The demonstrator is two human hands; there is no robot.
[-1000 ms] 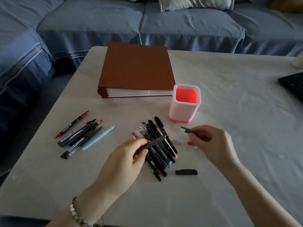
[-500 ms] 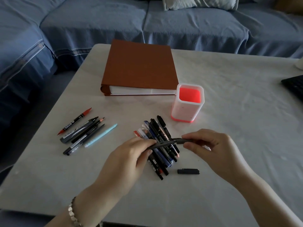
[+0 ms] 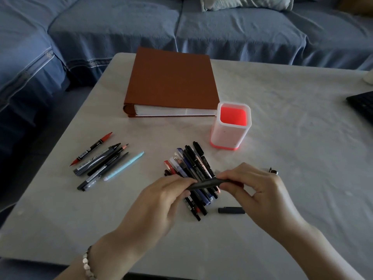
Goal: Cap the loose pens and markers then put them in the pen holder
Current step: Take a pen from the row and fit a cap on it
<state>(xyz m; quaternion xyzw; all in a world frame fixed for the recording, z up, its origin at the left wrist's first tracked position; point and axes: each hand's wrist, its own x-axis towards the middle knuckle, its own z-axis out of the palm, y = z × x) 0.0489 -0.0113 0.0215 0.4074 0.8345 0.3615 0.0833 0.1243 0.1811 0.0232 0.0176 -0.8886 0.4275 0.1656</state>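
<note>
A dark grey pen (image 3: 207, 182) lies level between both hands above a pile of pens (image 3: 193, 168). My left hand (image 3: 159, 203) pinches its left end, and my right hand (image 3: 260, 190) grips its right end, where the cap sits. The white pen holder (image 3: 231, 136) with a red inside stands behind the pile, with nothing in it. A loose dark cap (image 3: 231, 210) lies on the table below my right hand. A second group of pens and markers (image 3: 103, 162) lies to the left, among them a red marker (image 3: 91, 148) and a light blue pen (image 3: 124, 166).
A brown binder (image 3: 171, 81) lies flat behind the pen holder. A dark keyboard corner (image 3: 361, 104) shows at the right edge. A blue sofa (image 3: 181, 27) runs along the far and left sides of the white table (image 3: 292, 138).
One second ago my hands were apart, the left with the pen, the right with a cap. They came together, and the cap now sits on the pen between both hands.
</note>
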